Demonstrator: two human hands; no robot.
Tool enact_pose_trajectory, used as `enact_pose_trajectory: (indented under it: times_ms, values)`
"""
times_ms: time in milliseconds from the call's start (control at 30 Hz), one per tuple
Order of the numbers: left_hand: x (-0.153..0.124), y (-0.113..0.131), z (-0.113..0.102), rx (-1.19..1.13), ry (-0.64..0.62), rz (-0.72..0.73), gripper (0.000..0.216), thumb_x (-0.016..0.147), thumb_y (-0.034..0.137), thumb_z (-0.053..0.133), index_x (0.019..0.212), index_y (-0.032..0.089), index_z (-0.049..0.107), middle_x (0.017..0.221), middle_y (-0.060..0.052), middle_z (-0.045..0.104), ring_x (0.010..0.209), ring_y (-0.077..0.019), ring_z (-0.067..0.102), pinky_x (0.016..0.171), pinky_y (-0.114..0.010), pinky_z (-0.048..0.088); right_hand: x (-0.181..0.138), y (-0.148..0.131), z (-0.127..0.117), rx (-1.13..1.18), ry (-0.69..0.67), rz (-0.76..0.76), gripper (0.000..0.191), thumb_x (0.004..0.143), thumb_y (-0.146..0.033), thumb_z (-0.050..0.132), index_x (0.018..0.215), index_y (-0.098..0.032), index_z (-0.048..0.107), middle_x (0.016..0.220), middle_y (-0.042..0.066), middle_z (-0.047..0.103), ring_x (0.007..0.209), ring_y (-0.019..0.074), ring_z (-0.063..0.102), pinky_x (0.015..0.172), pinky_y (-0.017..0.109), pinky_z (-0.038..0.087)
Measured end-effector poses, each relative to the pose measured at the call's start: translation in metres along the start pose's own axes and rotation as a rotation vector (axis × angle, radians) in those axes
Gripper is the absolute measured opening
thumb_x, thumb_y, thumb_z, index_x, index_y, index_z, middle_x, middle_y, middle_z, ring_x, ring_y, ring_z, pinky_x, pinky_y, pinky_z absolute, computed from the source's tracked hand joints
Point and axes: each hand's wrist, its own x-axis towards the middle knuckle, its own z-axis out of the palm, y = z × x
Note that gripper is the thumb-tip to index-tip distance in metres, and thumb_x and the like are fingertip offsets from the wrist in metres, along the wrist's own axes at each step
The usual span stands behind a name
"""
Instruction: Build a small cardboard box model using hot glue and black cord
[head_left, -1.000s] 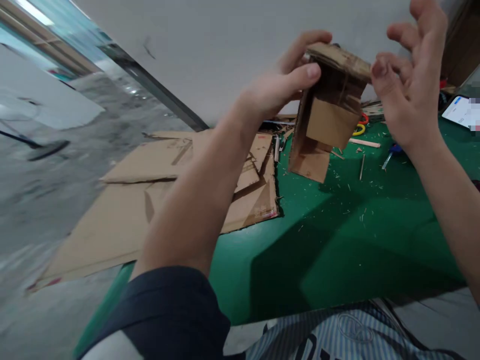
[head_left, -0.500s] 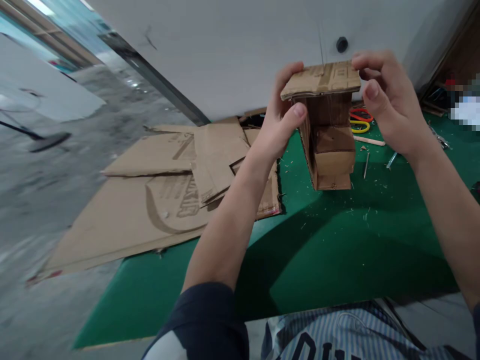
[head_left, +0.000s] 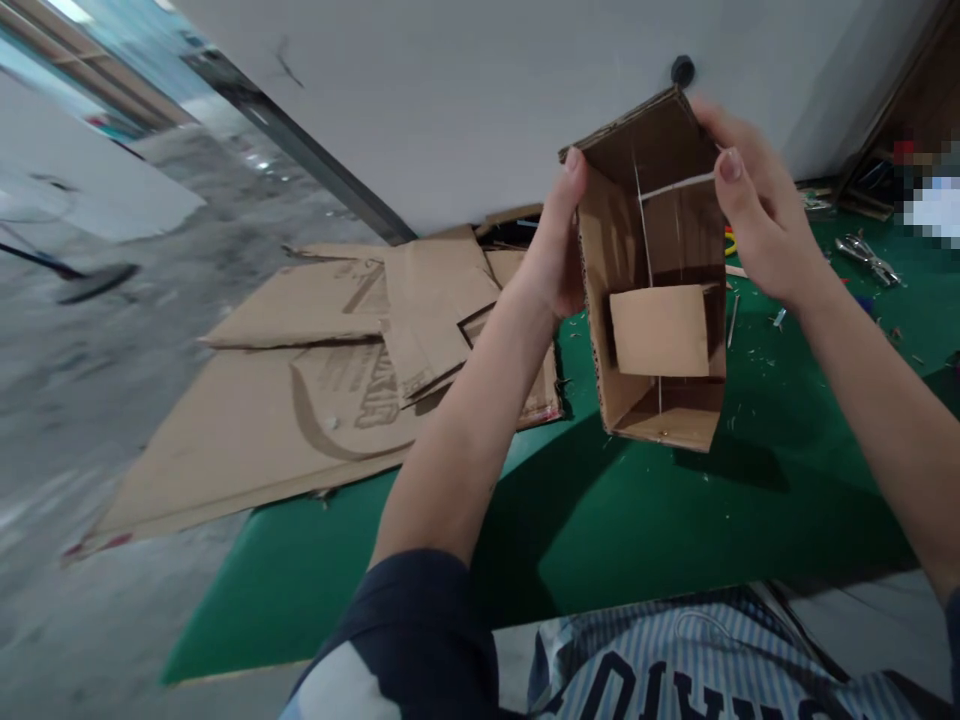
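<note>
Left hand (head_left: 559,240), right hand (head_left: 761,205) both got fingers (head_left: 730,170) clamped on cardboard box (head_left: 686,240), holding it tilted over bench (head_left: 660,550).

Head-worn view, forward and down at hands (head_left: 761,220)

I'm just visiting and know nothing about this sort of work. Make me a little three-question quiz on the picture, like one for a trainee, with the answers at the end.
1. Multiple choice: what is held between the person's left hand and right hand?
a) a glass bottle
b) an open cardboard box
c) a folded towel

2. True or false: flat cardboard sheets lie to the left of the box.

3. Fill in the blank: the table has a ____ top.

Key: 1 b; 2 true; 3 green.
</note>
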Motion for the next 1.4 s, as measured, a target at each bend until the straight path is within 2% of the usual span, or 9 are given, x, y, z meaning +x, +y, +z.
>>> enact_pose_trajectory:
  times_ms: [133,300,533,667,900,1033,1167,1267,1400]
  values:
    - [0.002,-0.003,0.007,-0.42,-0.188,-0.099,0.097,0.096,0.066,-0.009,0.157,0.022,0.052,0.134,-0.01,0.076,0.14,-0.0356,0.064,0.113,-0.063,0.053,0.001,0.034,0.008,-0.024,0.022,0.089,0.048,0.102,-0.063,0.052,0.135,-0.03,0.064,0.144,0.004,0.07,0.133,0.0239,0.064,0.12,0.048,0.048]
    - [0.002,-0.01,0.006,-0.54,-0.273,-0.134,0.093,0.095,0.072,0.0,0.158,0.023,0.049,0.137,-0.009,0.075,0.144,-0.0384,0.06,0.11,-0.066,0.054,0.002,0.056,0.003,-0.095,-0.029,0.166,0.032,0.098,-0.056,0.06,0.11,-0.029,0.073,0.117,0.006,0.08,0.11,0.026,0.072,0.105,0.05,0.056]
    - [0.0,-0.007,0.001,-0.446,-0.09,-0.143,0.086,0.099,0.068,0.003,0.142,0.021,0.061,0.12,-0.01,0.08,0.14,-0.0398,0.062,0.108,-0.07,0.052,0.001,0.048,-0.004,-0.082,-0.03,0.155,0.03,0.093,-0.058,0.065,0.102,-0.032,0.078,0.109,0.003,0.082,0.11,0.0304,0.075,0.099,0.051,0.062]
    - [-0.004,-0.003,0.0,-0.231,0.048,-0.145,0.094,0.101,0.062,-0.008,0.142,0.017,0.063,0.12,-0.013,0.08,0.144,-0.0374,0.058,0.114,-0.061,0.048,0.001,0.043,-0.005,-0.071,-0.008,0.143,0.029,0.093,-0.053,0.066,0.104,-0.029,0.08,0.112,0.004,0.082,0.109,0.0292,0.076,0.098,0.049,0.062]
    - [-0.006,-0.007,-0.009,-0.13,-0.009,-0.134,0.105,0.096,0.072,-0.015,0.16,0.018,0.047,0.133,-0.014,0.076,0.141,-0.0365,0.062,0.115,-0.055,0.049,0.003,0.043,-0.008,-0.092,0.039,0.148,0.025,0.091,-0.05,0.072,0.1,-0.028,0.08,0.105,0.005,0.084,0.102,0.0304,0.078,0.095,0.05,0.063]
    - [-0.008,-0.006,-0.019,-0.26,-0.122,-0.123,0.091,0.102,0.06,-0.008,0.164,0.013,0.039,0.139,-0.014,0.072,0.144,-0.0382,0.058,0.107,-0.051,0.05,0.004,0.032,-0.011,-0.125,0.021,0.132,0.019,0.091,-0.046,0.07,0.098,-0.032,0.081,0.098,0.001,0.083,0.099,0.0292,0.078,0.096,0.051,0.063]
    - [-0.014,0.001,-0.019,-0.368,-0.125,-0.114,0.092,0.102,0.064,-0.007,0.161,0.015,0.043,0.145,-0.012,0.069,0.141,-0.0371,0.062,0.108,-0.051,0.053,0.005,0.021,-0.014,-0.163,0.023,0.114,0.017,0.092,-0.037,0.068,0.1,-0.031,0.083,0.093,0.001,0.082,0.094,0.0279,0.079,0.094,0.05,0.063]
    - [-0.019,0.011,-0.01,-0.545,-0.068,-0.141,0.085,0.105,0.063,-0.002,0.155,0.018,0.049,0.145,-0.01,0.069,0.143,-0.0344,0.061,0.116,-0.05,0.052,0.005,0.014,-0.014,-0.196,0.008,0.111,0.019,0.092,-0.033,0.067,0.1,-0.029,0.084,0.094,0.0,0.083,0.091,0.0266,0.079,0.09,0.047,0.063]
    - [-0.019,0.025,0.005,-0.968,0.082,-0.177,0.09,0.106,0.061,-0.005,0.14,0.007,0.058,0.13,-0.01,0.07,0.151,-0.0388,0.051,0.116,-0.061,0.046,0.006,0.005,-0.013,-0.234,-0.075,0.183,0.024,0.09,-0.025,0.066,0.104,-0.027,0.085,0.105,0.003,0.085,0.099,0.0293,0.08,0.093,0.046,0.064]
